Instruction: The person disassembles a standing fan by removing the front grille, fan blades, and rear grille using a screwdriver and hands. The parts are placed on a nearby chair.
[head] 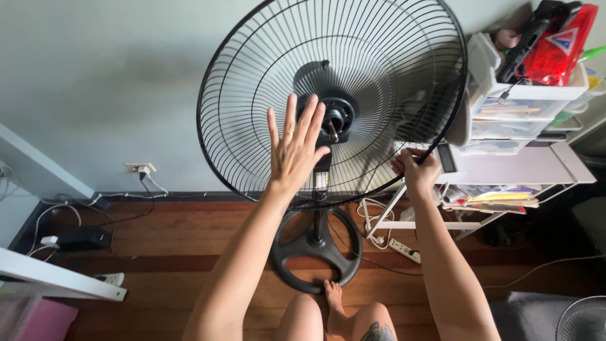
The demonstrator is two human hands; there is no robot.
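Fingers of the left hand (295, 144) spread flat against the fan guard (252, 95) (black wire); right hand (416, 169) grips its rim.

Black wire fan guard (252, 95) – red-brown wooden floor (189, 252) – grey wall (95, 76)
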